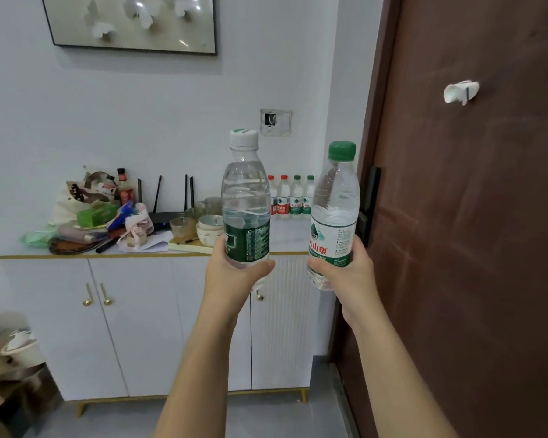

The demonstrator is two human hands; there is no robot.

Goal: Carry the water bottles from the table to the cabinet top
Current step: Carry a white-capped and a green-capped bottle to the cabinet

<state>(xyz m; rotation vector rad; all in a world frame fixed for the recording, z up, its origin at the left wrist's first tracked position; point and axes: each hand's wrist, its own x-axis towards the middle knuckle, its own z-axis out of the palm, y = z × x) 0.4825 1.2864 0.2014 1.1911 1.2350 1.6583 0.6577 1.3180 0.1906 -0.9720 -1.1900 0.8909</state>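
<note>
My left hand grips the lower part of a clear water bottle with a white cap and dark green label, held upright. Gripped the same way in my right hand is a green-capped bottle with a white and red label. Both bottles hang in the air in front of the white cabinet, about level with its top. Several small water bottles with red and green caps stand in a row at the back right of the cabinet top, against the wall.
The left and middle of the cabinet top hold clutter: bags, a router with antennas, bowls and glasses. A brown door stands close on the right. A white bin sits on the floor at the left.
</note>
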